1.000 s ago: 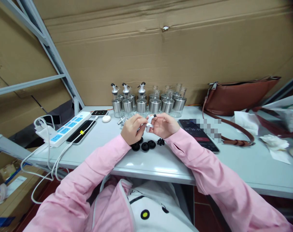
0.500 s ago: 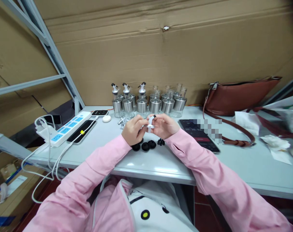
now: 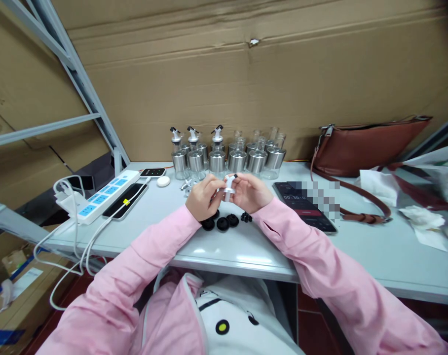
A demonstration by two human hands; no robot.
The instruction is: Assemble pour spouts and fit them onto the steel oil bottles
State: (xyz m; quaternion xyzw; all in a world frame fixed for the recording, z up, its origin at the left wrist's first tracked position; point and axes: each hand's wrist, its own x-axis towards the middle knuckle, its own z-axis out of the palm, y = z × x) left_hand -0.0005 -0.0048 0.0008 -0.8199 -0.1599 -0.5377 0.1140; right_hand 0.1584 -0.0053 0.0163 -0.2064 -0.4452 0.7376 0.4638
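Note:
Between my two hands is a white pour spout (image 3: 229, 186) with a black tip, held above the table. My left hand (image 3: 205, 197) pinches it from the left, fingers closed. On the other side, my right hand (image 3: 251, 192) grips it with curled fingers. Below them lie several round black stoppers (image 3: 223, 224), partly covered by my left hand, and a cluster of small black pieces (image 3: 245, 217). More white spout parts (image 3: 190, 186) rest just beyond my left hand. Behind stand rows of glass bottles with steel sleeves (image 3: 237, 161); three front ones carry white spouts (image 3: 217, 134).
At left are a white power strip (image 3: 107, 195), a phone (image 3: 125, 201) with a cable, a small black-faced device (image 3: 153, 172) and a round white case (image 3: 163, 181). To the right lie a tablet-like phone (image 3: 305, 207), a brown bag (image 3: 364, 148) and crumpled tissue (image 3: 422, 217). Cardboard (image 3: 246, 88) backs the table.
The pour spout has tilted slightly and sits a little more upright between my fingers. Both hands stay in nearly the same place; the bottles and stoppers have not moved.

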